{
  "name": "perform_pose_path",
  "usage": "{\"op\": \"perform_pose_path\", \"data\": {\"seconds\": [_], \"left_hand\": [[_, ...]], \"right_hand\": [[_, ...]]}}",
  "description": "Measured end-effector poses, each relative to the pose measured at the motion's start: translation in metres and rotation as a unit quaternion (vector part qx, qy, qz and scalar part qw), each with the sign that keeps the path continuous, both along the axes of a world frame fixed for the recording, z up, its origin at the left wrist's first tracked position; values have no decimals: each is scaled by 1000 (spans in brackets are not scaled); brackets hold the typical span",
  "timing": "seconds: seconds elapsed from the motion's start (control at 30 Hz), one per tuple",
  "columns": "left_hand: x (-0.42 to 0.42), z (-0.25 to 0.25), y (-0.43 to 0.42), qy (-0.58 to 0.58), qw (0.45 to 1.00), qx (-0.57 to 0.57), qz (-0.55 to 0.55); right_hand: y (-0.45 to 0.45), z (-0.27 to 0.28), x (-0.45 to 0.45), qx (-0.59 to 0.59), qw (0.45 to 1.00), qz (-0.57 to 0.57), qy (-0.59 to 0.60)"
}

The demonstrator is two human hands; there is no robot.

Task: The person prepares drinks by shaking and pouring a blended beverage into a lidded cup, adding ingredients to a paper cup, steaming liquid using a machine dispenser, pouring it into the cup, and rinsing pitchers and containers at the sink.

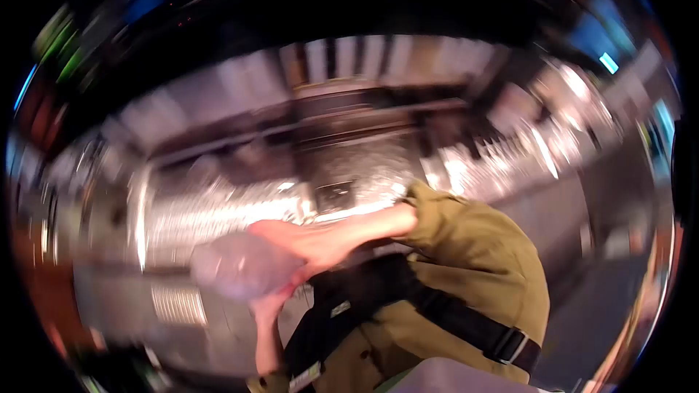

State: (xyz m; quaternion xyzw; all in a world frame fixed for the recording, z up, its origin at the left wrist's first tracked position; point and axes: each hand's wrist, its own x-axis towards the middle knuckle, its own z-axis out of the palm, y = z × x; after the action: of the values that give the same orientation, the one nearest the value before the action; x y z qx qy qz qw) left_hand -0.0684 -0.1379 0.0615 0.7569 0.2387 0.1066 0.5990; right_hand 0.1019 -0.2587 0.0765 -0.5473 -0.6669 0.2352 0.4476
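A rounded, pale translucent container [244,266] is held left of my body, blurred by motion. My right hand [309,244] reaches across from the olive sleeve and is closed on its right side. Below it, my left hand [273,300] comes up from the lower edge and grips the container's lower right side. What the container holds, if anything, is too blurred to tell. Behind it lies a shiny metal counter [226,207] with ridged parts.
Bottles or cartons [371,58] line a shelf beyond the counter. More shiny items [502,156] are at the right. A pale ridged piece [179,305] lies low on the left. A black strap [466,320] crosses my olive clothing.
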Motion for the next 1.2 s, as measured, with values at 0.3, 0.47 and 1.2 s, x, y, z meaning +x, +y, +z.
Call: {"op": "perform_pose_path", "data": {"seconds": [0.3,0.47,1.2], "left_hand": [[16,-24,106,-147,969,-112,-165],[21,-6,147,-95,938,-111,-313],[34,-33,238,-129,989,-48,-56]], "right_hand": [[85,117,5,9,910,-143,-389],[117,103,8,149,915,-42,-372],[177,-66,36,31,923,-360,-132]]}}
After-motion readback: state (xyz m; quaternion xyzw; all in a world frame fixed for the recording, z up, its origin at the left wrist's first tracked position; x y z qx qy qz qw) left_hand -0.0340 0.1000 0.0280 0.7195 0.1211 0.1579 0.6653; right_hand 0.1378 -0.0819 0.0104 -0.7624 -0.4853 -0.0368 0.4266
